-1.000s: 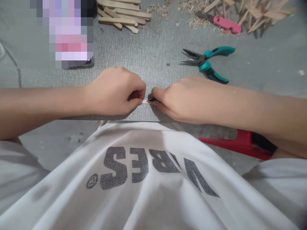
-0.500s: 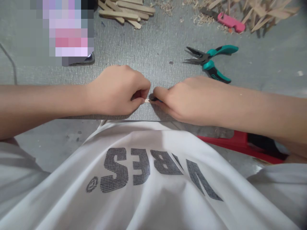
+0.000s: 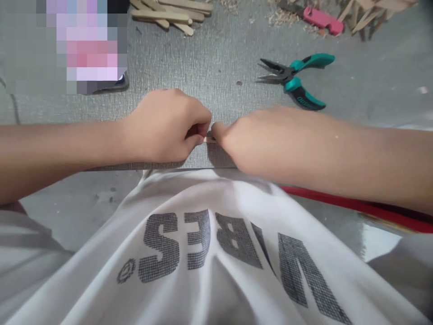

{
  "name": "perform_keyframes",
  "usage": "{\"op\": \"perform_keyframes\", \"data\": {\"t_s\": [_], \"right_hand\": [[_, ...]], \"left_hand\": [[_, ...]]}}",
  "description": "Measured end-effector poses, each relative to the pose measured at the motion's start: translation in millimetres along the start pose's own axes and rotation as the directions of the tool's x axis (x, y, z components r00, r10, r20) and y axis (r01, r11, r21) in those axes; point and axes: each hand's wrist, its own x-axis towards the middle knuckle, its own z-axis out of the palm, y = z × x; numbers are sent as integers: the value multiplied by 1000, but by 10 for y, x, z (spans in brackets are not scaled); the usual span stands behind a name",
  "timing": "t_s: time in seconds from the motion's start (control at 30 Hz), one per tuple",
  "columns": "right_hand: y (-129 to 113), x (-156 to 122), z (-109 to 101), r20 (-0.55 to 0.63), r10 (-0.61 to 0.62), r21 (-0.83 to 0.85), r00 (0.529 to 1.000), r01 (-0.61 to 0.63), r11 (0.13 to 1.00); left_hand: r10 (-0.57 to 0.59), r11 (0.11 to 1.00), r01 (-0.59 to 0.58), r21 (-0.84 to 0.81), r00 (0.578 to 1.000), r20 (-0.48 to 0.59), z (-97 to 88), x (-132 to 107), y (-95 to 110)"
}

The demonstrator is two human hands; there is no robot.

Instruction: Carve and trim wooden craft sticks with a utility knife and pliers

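My left hand is closed in a pinch on a thin wooden craft stick near the table's front edge. Only a short pale piece of the stick shows between my two hands. My right hand is closed at the other end of that piece, thumb side toward the left hand. A small dark bit shows at its fingertips over the stick, but the rest is covered by the fingers, so its kind cannot be told.
Open teal-handled long-nose pliers lie beyond my right hand. A pink-handled knife rests by wood shavings and split sticks. Whole craft sticks are piled at the back. A red object is below my right forearm.
My right hand has rolled over, and the dark metal piece with a blue part at its fingers is now mostly hidden. The left hand keeps its pinch. The view has shifted slightly.
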Motion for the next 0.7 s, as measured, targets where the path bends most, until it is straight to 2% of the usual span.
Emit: {"op": "perform_keyframes", "data": {"t_s": [0.1,0.23,0.27,0.3,0.4,0.5,0.7], "right_hand": [[-40,-3,-43,-18,-33,-31,999,33,999],[-38,34,-31,49,-20,-106,999,25,994],[-20,43,4,27,-37,-97,999,40,994],[3,50,51,-48,-93,-81,994,89,993],[80,47,224,-183,-123,-59,975,114,992],[133,39,359,-223,-126,-37,967,121,992],[194,117,498,-278,-24,86,960,50,995]], "left_hand": [[19,1000,-19,-18,999,-30,27,0,-40],[27,994,-35,-105,997,-74,71,-7,-90],[13,992,-22,-123,997,-78,80,-7,-92],[-3,990,-9,-137,996,-84,88,-7,-90],[-25,985,6,-174,994,-105,100,-3,-66],[-41,986,24,-167,994,-99,103,0,-39],[-65,991,56,-119,995,-70,58,4,26]]}}
